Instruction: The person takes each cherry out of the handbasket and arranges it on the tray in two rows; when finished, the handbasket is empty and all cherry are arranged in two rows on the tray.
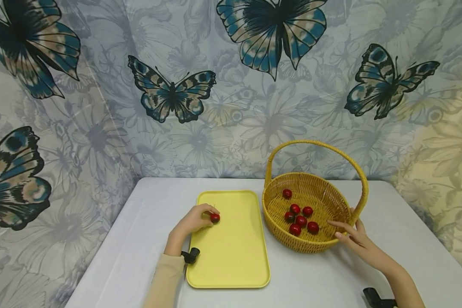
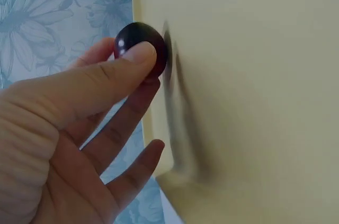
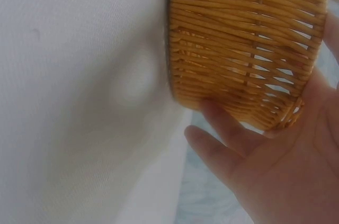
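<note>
A dark red cherry (image 1: 214,218) is pinched between the thumb and fingers of my left hand (image 1: 194,220). In the left wrist view this cherry (image 2: 139,34) is close to the surface of the yellow tray (image 2: 254,75), and the lower fingers spread apart. On the right stands a woven yellow basket (image 1: 292,244) with a tall arched handle, several cherries lying inside. My right hand (image 1: 359,244) grips its rim at the near right, some fingers inside and others outside. The right wrist view shows fingertips against the woven wall (image 3: 238,49).
The yellow tray (image 1: 231,256) lies flat on a white-covered table (image 1: 115,256), left of the basket. Behind the table hangs a grey-blue cloth (image 1: 231,141) printed with butterflies. The basket handle (image 1: 315,142) arches high above the rim. Black camera mounts sit on both wrists.
</note>
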{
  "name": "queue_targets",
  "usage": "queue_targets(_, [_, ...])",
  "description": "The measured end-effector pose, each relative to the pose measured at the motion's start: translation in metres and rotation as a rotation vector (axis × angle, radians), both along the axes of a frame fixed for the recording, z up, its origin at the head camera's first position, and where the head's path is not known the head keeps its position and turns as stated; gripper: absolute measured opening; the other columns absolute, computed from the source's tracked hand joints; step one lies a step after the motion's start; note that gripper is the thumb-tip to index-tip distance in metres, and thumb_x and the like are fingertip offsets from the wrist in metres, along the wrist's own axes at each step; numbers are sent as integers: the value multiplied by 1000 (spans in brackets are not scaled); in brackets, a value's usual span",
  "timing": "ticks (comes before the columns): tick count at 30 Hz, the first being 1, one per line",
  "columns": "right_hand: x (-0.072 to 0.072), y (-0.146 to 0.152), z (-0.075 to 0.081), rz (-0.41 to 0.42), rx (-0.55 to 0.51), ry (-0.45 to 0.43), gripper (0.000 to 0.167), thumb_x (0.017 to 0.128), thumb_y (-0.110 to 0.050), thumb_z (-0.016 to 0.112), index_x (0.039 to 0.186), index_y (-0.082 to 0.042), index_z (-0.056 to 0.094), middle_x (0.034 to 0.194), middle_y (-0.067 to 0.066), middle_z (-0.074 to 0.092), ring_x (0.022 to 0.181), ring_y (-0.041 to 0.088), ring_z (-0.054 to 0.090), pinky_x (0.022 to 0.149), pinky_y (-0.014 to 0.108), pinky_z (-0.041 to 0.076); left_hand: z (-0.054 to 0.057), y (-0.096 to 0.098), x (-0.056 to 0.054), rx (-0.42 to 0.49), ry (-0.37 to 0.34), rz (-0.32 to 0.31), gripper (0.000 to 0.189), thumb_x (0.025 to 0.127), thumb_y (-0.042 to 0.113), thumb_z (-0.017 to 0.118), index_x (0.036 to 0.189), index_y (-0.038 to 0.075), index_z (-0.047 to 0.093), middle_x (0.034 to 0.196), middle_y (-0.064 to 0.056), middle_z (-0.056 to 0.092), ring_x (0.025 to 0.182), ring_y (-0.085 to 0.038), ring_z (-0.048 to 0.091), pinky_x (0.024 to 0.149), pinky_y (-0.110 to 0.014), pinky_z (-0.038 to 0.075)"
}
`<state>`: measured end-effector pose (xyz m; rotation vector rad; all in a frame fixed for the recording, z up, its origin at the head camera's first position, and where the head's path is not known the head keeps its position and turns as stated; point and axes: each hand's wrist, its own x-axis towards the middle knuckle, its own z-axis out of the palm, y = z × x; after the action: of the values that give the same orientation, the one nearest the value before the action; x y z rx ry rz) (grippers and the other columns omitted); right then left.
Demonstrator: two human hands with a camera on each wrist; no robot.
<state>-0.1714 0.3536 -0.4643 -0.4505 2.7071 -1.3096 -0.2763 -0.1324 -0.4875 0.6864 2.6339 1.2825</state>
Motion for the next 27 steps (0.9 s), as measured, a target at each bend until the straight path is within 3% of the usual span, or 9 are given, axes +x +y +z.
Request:
queue_targets(10, [0, 0, 1, 6, -3, -4, 39, 100, -16, 39, 137, -3, 39, 144, 15, -38, 126, 60, -18, 75, 80, 21, 5, -1, 3, 18, -19, 3, 36, 77, -1, 72, 110, 13, 66, 112, -3, 62, 107, -25, 58, 93, -44, 46])
queue_targets(27, [1, -2, 4, 6, 10, 17, 39, 100, -16, 39, 136, 0, 40, 143, 17, -38, 126, 60, -19, 74, 79, 25, 5, -1, 3, 11, 26, -15, 33, 78, 1, 71, 110, 10, 66, 112, -4, 63, 109, -25, 57, 100, -46, 40])
